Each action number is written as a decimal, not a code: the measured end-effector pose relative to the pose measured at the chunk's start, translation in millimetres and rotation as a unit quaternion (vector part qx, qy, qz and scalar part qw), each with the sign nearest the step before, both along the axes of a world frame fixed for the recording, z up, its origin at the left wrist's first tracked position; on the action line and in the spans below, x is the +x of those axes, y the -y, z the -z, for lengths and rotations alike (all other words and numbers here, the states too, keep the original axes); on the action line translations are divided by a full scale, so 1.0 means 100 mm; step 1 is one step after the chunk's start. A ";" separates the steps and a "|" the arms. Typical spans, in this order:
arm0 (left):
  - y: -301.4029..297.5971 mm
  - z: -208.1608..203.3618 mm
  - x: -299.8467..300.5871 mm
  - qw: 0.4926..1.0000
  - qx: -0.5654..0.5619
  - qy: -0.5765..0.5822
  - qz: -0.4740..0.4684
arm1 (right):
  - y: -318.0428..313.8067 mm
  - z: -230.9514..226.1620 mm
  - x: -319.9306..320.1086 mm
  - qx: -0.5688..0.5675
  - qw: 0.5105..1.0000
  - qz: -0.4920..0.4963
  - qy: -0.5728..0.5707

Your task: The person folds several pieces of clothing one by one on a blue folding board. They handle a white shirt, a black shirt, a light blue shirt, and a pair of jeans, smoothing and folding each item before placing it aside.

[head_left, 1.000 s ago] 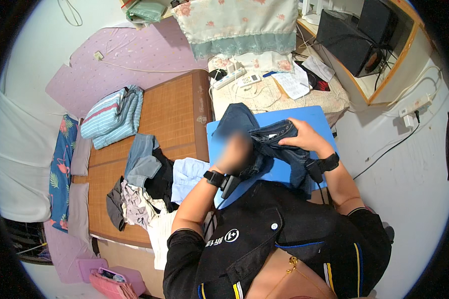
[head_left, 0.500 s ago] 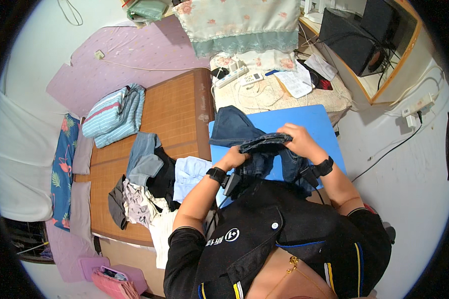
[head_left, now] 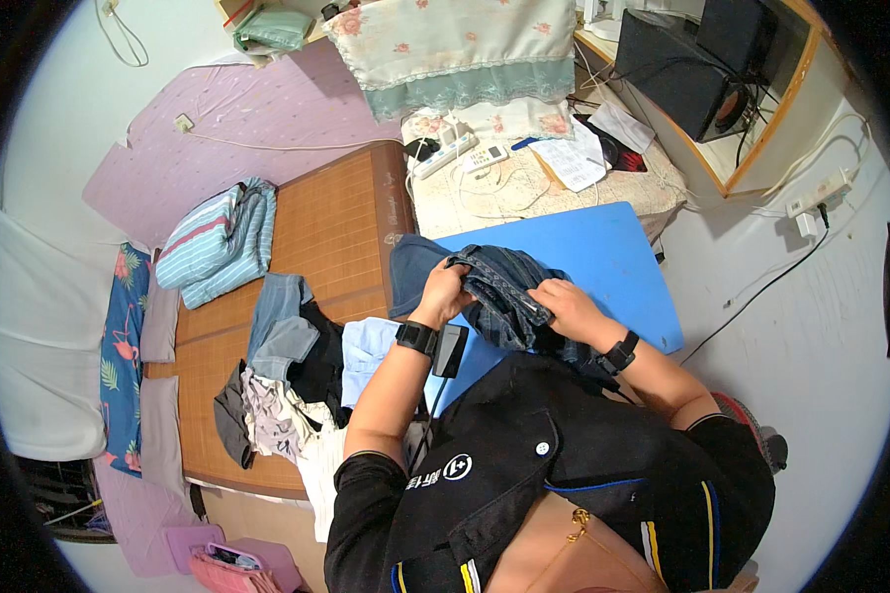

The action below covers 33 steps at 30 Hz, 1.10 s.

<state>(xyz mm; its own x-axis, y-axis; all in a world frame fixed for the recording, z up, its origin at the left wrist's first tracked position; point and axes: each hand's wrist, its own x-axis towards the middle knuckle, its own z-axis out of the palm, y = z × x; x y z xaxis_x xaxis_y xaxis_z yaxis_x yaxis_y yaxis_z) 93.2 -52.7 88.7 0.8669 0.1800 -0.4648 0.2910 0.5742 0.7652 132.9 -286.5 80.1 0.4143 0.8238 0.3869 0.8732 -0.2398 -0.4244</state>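
A pair of dark blue jeans (head_left: 504,287) is held up over a blue tabletop (head_left: 603,262). My left hand (head_left: 445,293) grips the waistband at its left end, fingers closed on the denim. At the other end my right hand (head_left: 570,308) pinches the waistband edge. One denim leg spreads to the left over the table's edge, and the lower part hangs toward my body, partly hidden by my hands and shirt. Both wrists wear black straps, the left one with a small dark box beside it.
Left of the table, a bed with a brown mat (head_left: 336,212) carries a heap of clothes (head_left: 287,395), light blue folded cloth (head_left: 368,358) and a striped quilt (head_left: 218,242). Beyond the table lie a power strip (head_left: 445,153) and papers (head_left: 572,160). A cabinet with a black speaker (head_left: 667,74) stands far right.
The waistband has turned from nearly level to slanting down rightward. My left hand has risen and moved left, my right hand has come lower, and the jeans are bunched closer together.
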 end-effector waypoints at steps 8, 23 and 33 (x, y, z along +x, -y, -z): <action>-0.02 0.00 -0.01 0.996 -0.037 0.052 -0.063 | -0.05 -0.09 -0.21 -0.026 0.998 0.038 -0.047; -0.82 -1.64 -0.61 0.780 0.458 0.337 -0.261 | -1.17 -1.36 0.14 0.239 0.969 -0.054 -0.024; -1.33 -1.87 -1.71 0.837 0.453 0.160 -0.262 | -2.09 -1.80 -0.19 0.145 0.941 -0.239 -0.193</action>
<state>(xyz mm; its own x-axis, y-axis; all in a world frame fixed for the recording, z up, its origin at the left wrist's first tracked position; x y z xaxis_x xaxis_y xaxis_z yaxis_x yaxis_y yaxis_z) -77.3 80.0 275.5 0.6133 0.7273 0.3082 -0.1219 -0.2984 0.9466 114.4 -78.0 259.7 0.1801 0.8343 0.5210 0.6195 0.3153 -0.7189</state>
